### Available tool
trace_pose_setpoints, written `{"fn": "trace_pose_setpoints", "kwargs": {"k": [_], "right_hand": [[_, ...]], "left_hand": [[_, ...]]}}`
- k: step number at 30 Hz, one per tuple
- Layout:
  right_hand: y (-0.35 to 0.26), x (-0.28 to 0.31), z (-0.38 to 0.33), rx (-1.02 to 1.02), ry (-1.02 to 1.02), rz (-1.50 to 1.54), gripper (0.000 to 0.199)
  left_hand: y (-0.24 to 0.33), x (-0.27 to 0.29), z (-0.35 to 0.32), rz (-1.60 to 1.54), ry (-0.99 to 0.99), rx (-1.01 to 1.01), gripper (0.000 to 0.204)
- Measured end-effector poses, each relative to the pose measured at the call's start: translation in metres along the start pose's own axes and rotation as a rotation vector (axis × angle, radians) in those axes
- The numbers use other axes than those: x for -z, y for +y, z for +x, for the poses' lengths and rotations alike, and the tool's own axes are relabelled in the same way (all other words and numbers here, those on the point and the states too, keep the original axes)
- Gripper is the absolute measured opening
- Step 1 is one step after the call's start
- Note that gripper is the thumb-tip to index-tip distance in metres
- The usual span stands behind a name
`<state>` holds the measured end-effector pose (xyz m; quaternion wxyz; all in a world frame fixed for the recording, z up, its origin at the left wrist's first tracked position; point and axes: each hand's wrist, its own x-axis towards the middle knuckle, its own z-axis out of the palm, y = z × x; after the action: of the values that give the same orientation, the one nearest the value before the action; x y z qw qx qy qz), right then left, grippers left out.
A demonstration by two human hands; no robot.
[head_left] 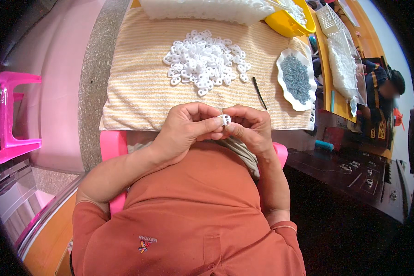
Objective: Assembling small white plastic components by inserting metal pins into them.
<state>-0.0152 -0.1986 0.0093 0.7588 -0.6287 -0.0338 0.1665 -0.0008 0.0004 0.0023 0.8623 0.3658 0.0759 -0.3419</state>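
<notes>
I have one view only, from the left of two fisheye cameras on the person's head. It looks steeply down past the orange shirt (188, 221), so the chest fills the lower edge and both forearms rise from there. The striped towel (138, 87) lies close ahead, its near edge just above the hands, its far edge by the top rim. Straight lines bow outward toward the dark circular rim, where the view ends.

Pink plastic stool (9, 117), speckled floor (94, 78)
</notes>
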Motion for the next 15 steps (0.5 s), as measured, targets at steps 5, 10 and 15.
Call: {"fn": "trace_pose_setpoints", "kwargs": {"k": [5,10,15], "right_hand": [[0.0006,-0.0009,-0.0007,0.042,-0.002,0.021,0.030],[-0.0004,-0.0012,-0.0011,0.090,-0.016,0.029,0.030],[0.0003,-0.0008,-0.0030,0.090,-0.016,0.022,0.030]], "left_hand": [[0.0011,-0.0002,-0.0007,-0.045,-0.030,0.043,0.015],[0.0006,0.0006,0.0000,-0.051,-0.039,0.061,0.014],[0.0003,0.0000,-0.0006,-0.057,-0.039,0.079,0.014]]}}
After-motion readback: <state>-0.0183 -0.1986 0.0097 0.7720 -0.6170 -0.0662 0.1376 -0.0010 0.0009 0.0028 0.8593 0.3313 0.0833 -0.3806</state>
